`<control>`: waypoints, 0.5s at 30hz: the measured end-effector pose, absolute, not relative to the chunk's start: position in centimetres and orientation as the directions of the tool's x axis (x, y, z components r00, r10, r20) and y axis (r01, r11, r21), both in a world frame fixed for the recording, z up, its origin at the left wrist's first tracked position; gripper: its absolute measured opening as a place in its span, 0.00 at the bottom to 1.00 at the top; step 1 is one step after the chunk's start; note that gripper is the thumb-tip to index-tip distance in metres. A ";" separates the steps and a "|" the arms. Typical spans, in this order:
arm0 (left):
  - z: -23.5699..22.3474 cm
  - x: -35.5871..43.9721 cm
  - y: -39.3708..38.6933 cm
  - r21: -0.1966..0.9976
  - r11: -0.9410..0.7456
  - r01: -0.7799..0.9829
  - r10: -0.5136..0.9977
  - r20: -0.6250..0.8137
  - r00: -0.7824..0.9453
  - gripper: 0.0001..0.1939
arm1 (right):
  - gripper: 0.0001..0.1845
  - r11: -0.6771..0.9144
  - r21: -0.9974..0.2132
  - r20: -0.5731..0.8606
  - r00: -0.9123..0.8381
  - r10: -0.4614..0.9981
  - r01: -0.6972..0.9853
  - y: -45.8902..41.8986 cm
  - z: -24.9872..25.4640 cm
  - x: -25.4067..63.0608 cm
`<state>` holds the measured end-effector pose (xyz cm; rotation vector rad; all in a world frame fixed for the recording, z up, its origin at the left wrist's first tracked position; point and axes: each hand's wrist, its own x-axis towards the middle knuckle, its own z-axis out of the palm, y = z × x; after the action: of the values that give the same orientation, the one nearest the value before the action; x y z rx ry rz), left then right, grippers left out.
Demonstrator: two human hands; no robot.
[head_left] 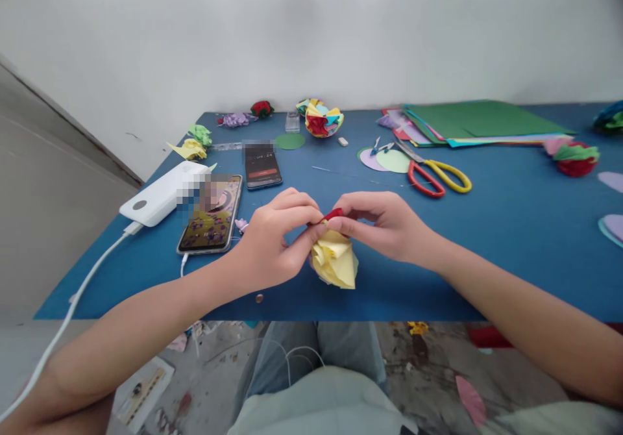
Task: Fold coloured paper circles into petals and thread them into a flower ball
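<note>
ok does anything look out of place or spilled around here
Yes: a pink paper piece and yellow scrap lie on the littered floor, odd because similar coloured paper sits up on the blue table.

The yellow bundle (335,263) is creased paper, the phone (210,224) glossy.

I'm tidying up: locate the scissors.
In the head view, the scissors lie right of centre on the blue table, beside the pale green circle, in front of the paper stack.
</note>
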<state>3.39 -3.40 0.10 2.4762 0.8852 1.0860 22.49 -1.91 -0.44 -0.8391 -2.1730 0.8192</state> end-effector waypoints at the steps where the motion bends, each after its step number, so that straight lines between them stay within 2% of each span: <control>1: 0.1 3.4 -3.4 0.487 -0.765 0.421 0.643 0.565 0.517 0.05 | 0.12 0.618 -0.709 0.374 -0.561 0.738 0.340 -1.9 -0.6 22.5; 3: 0.0 3.4 -3.3 0.489 -0.757 0.433 0.653 0.569 0.499 0.05 | 0.11 0.712 -0.574 0.508 -0.507 0.697 0.405 -2.0 -1.1 22.3; 6: -0.2 3.5 -3.2 0.505 -0.740 0.444 0.672 0.570 0.473 0.05 | 0.05 0.825 -0.242 0.728 -0.466 0.502 0.512 -2.0 -2.3 22.1; 7: -0.2 3.6 -3.2 0.510 -0.736 0.445 0.677 0.571 0.465 0.05 | 0.03 0.827 -0.185 0.761 -0.455 0.463 0.532 -2.0 -2.7 22.0; 11: -0.4 3.5 -3.2 0.524 -0.711 0.469 0.703 0.562 0.437 0.05 | 0.13 0.823 -0.230 0.836 -0.327 0.440 0.519 -1.9 -3.2 22.1; 15: -0.6 3.4 -3.2 0.514 -0.712 0.478 0.699 0.580 0.419 0.05 | 0.09 0.872 -0.052 0.851 -0.435 0.293 0.486 -1.8 -2.8 22.5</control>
<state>3.45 -3.22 -0.60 2.4069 1.0252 1.1774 22.48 -1.80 -2.81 -0.5656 -2.0533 -0.2465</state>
